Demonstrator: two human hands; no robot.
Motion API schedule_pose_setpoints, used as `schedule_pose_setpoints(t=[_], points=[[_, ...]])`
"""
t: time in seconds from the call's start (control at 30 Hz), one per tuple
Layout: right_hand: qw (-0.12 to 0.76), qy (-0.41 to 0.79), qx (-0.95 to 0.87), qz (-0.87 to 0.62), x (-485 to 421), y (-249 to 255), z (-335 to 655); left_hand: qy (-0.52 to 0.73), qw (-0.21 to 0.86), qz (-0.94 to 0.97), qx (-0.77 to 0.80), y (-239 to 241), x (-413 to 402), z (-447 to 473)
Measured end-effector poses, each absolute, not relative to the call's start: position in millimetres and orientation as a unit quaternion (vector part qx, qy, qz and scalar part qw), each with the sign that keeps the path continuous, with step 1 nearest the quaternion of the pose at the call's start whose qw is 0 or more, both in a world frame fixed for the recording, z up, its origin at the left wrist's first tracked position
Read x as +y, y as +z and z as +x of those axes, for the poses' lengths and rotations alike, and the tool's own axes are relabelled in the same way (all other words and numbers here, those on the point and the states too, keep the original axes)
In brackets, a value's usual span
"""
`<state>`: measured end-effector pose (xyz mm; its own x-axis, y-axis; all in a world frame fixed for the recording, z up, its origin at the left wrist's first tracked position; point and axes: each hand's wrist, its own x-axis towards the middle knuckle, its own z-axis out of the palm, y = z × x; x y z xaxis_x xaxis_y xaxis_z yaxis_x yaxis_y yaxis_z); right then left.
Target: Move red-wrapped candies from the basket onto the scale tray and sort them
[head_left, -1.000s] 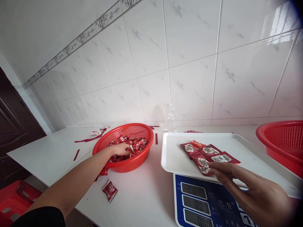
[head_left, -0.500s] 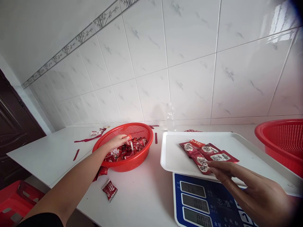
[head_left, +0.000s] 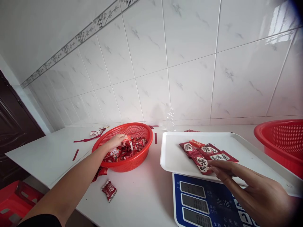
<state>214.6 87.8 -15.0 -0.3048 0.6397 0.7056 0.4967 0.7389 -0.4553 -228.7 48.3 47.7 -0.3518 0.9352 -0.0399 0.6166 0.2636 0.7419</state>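
My left hand (head_left: 117, 140) reaches into a red perforated plastic basket (head_left: 129, 164) that holds many small wrapped snacks. Its fingers are closed on a bright red snack packet (head_left: 127, 138). On the right, my right hand (head_left: 251, 184) is over the front of a white tray (head_left: 171, 151). Its thumb and forefinger pinch the edge of a dark red snack packet (head_left: 201, 163) with a pale label. Several similar packets lie overlapping beside it on the tray. Beneath the tray is a blue digital scale (head_left: 194, 201), its keypad partly hidden by my right hand.
One loose wrapped snack (head_left: 109, 190) lies on the white table (head_left: 142, 195) in front of the basket. A clear plastic bottle (head_left: 170, 117) stands by the tiled wall. Another red basket (head_left: 281, 142) is at the far right, and a red stool (head_left: 17, 201) at lower left.
My left hand has drawn back slightly within the basket, and more of the bright red packet shows at its fingertips. My right hand has stayed nearly still.
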Motion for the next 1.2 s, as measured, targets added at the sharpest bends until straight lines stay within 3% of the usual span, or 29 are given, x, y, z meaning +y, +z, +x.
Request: schedule_pose_setpoints(t=[0.27,0.63,0.93,1.2], points=[[0.479,0.085,-0.797,-0.358,86,-12,214,0.283,0.248,0.53,0.76,57,44,-216],[0.483,0.096,-0.792,-0.361,80,-10,210,0.022,0.26,0.566,0.782,36,55,-215],[0.493,0.105,-0.788,-0.353,83,-11,209,-0.058,0.258,0.602,0.754,34,57,-207],[0.493,0.111,-0.785,-0.359,79,-6,207,-0.05,0.262,0.614,0.743,33,56,-210]])
